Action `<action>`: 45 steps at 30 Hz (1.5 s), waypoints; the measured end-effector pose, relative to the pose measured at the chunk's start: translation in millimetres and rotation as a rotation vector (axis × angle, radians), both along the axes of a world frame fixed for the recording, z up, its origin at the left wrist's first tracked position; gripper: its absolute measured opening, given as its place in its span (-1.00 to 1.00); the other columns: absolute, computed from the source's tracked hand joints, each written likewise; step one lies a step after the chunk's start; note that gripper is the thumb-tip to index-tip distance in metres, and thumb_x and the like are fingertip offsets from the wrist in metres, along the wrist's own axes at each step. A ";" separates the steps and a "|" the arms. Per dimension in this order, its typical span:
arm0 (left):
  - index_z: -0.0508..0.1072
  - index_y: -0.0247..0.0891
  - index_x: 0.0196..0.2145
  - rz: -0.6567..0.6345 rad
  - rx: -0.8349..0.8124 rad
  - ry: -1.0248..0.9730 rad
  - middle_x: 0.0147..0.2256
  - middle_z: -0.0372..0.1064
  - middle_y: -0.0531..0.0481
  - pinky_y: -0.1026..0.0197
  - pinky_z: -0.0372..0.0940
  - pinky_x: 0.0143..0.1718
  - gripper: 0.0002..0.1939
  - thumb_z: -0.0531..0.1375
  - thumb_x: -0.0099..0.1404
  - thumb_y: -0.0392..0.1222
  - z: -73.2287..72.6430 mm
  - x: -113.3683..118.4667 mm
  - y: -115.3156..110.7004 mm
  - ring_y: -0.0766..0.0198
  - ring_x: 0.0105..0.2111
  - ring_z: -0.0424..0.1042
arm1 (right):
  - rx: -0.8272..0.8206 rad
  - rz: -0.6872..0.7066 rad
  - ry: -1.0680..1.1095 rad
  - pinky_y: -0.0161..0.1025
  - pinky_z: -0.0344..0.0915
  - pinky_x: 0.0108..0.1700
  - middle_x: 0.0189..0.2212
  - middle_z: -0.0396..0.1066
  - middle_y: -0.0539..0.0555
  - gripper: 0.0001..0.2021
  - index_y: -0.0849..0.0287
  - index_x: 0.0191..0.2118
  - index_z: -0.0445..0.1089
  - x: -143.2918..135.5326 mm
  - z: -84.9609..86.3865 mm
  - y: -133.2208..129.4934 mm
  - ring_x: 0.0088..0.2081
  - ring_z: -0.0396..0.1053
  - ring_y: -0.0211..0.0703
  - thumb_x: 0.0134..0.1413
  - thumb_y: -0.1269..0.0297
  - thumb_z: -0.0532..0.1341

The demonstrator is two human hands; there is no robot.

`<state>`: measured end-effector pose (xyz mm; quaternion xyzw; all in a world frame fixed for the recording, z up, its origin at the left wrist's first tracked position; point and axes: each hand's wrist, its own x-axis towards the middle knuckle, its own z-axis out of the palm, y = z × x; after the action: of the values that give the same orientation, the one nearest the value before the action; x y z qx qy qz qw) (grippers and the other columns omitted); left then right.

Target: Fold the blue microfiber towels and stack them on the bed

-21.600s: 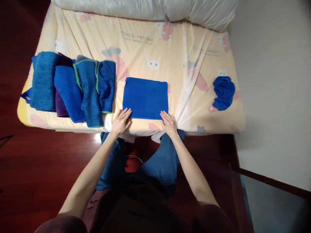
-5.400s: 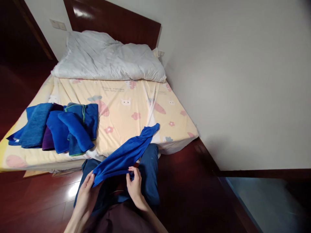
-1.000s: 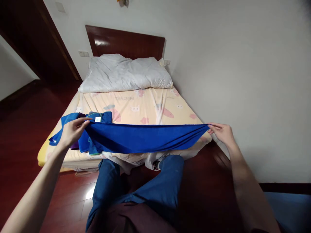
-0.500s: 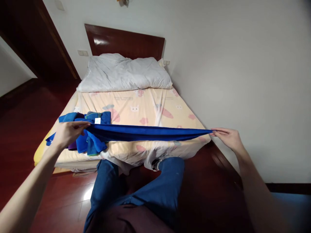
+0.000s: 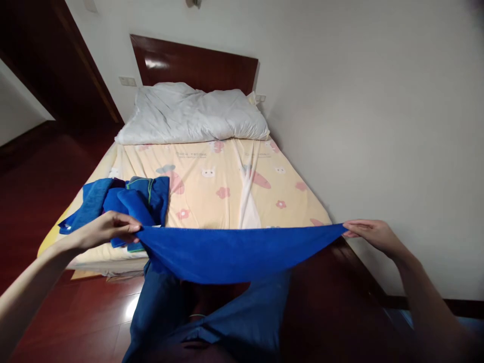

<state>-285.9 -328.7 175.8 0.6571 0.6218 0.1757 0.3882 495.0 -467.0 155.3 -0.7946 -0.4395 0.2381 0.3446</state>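
A blue towel (image 5: 234, 254) is stretched wide between my two hands, its upper edge nearly straight and its lower part sagging over my knees. My left hand (image 5: 117, 229) pinches one corner, near the front left of the bed. The opposite corner is pinched by my right hand (image 5: 368, 233), beyond the bed's right front corner. Behind my left hand, a loose heap of blue cloths (image 5: 124, 199), one with green edging, lies on the bed, partly covered by that hand.
The bed (image 5: 223, 176) has a pale yellow sheet with carrots and rabbits. A white quilt (image 5: 196, 113) lies folded against the dark headboard (image 5: 200, 65). A white wall (image 5: 359, 126) runs along the right, and dark red wooden floor (image 5: 34, 191) is at the left.
Both hands have come lower and nearer to me, the right one also slightly outward. The towel, a narrow strip before, now hangs broader and lower over my legs.
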 end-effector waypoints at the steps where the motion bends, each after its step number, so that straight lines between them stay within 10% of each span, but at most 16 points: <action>1: 0.60 -0.20 -0.49 -0.042 -0.111 -0.091 -0.42 0.57 -0.13 -0.01 0.53 -0.20 -0.46 0.39 -0.16 0.35 -2.8 6.2 16.3 -0.03 -0.32 0.60 | 0.021 0.005 0.010 0.01 0.57 -0.22 -0.49 0.59 0.25 -0.80 0.09 -0.42 0.62 -3.7 1.5 15.5 -0.39 0.61 0.21 -0.19 0.10 0.47; 3: 0.61 -0.28 -0.40 -0.041 -0.198 -0.224 -0.36 0.59 -0.17 0.01 0.51 -0.07 -0.39 0.47 -0.23 0.30 -6.8 18.9 52.0 -0.04 -0.24 0.61 | 0.061 0.004 0.000 -0.05 0.54 -0.21 -0.50 0.58 0.21 -0.91 0.13 -0.41 0.59 -13.5 4.0 50.2 -0.39 0.61 0.14 -0.11 0.27 0.42; 9: 0.58 -0.36 -0.27 0.196 0.215 -0.379 -0.35 0.59 -0.18 0.01 0.51 -0.07 -0.43 0.43 -0.03 0.22 -3.7 61.4 138.6 0.01 -0.24 0.61 | 0.335 -0.055 -0.229 -0.19 0.44 -0.01 -0.27 0.61 0.27 -0.94 0.22 -0.32 0.53 -40.1 6.4 152.9 -0.22 0.58 -0.07 0.07 0.46 0.31; 16: 0.57 -0.46 -0.07 0.248 0.714 -0.331 -0.18 0.60 -0.16 0.10 0.46 -0.01 -0.50 0.22 0.32 0.09 -4.1 78.8 152.6 0.13 -0.15 0.59 | 0.682 -0.115 -0.318 -0.20 0.46 0.07 0.02 0.51 0.41 -0.79 0.33 -0.11 0.49 -52.4 -9.6 193.4 -0.06 0.55 -0.11 0.16 0.49 0.18; 20: 0.59 -0.37 -0.03 0.255 0.759 -0.138 -0.10 0.60 -0.11 0.08 0.41 0.03 -0.55 0.16 0.39 0.06 -51.3 72.3 120.4 0.12 -0.09 0.57 | 0.682 -0.064 -0.379 -0.10 0.48 0.10 0.04 0.50 0.31 -0.78 0.24 -0.12 0.49 -50.1 -53.9 180.9 -0.03 0.55 -0.05 0.16 0.38 0.17; 24: 0.59 -0.30 -0.02 0.104 0.598 -0.071 0.01 0.57 -0.15 -0.01 0.37 0.14 -0.56 0.12 0.38 0.06 -134.9 66.5 90.7 0.00 0.01 0.54 | 0.538 -0.024 -0.381 0.01 0.51 0.07 0.01 0.52 0.32 -0.80 0.21 -0.22 0.52 -41.5 -123.8 161.4 -0.03 0.53 0.04 0.14 0.30 0.15; 28: 0.61 -0.28 -0.17 -0.059 0.403 0.002 0.03 0.56 -0.17 -0.03 0.33 0.23 -0.58 0.08 0.34 0.06 -222.3 65.7 69.5 -0.02 0.07 0.53 | 0.187 0.001 -0.433 0.09 0.44 0.14 -0.12 0.57 0.30 -0.82 0.20 -0.36 0.55 -38.4 -192.9 132.4 -0.07 0.51 0.09 0.08 0.35 0.18; 32: 0.61 -0.20 -0.22 -0.021 0.389 0.060 -0.02 0.59 -0.13 -0.05 0.34 0.24 -0.55 0.02 0.33 0.10 -279.1 69.8 48.5 0.00 0.07 0.53 | -0.231 -0.065 -0.496 -0.04 0.45 -0.02 -0.04 0.56 0.27 -0.78 0.18 -0.23 0.63 -38.3 -238.5 96.2 -0.14 0.51 0.06 0.13 0.37 0.20; 41: 0.51 -0.24 0.05 0.116 0.392 0.142 0.03 0.56 -0.16 -0.01 0.41 0.16 -0.55 -0.01 0.40 -0.03 -293.3 67.6 35.3 0.04 0.04 0.55 | -0.166 -0.173 -0.580 -0.13 0.36 -0.18 -0.11 0.55 0.23 -0.77 0.16 -0.21 0.64 -22.9 -259.0 75.5 -0.14 0.41 0.03 0.16 0.34 0.20; 45: 0.57 -0.26 -0.05 -0.096 0.438 0.211 0.09 0.52 -0.16 -0.04 0.32 0.26 -0.56 -0.06 0.43 -0.10 -284.1 58.9 33.3 0.03 0.25 0.36 | -0.215 -0.122 -0.567 -0.13 0.36 -0.17 -0.13 0.56 0.21 -0.76 0.15 -0.22 0.64 -20.8 -259.2 78.2 -0.09 0.41 0.06 0.14 0.35 0.20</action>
<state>-226.9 -295.3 -108.3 0.7693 0.5738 0.2181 0.1773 474.2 -388.8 -103.9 -0.8862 -0.4418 0.0310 0.1359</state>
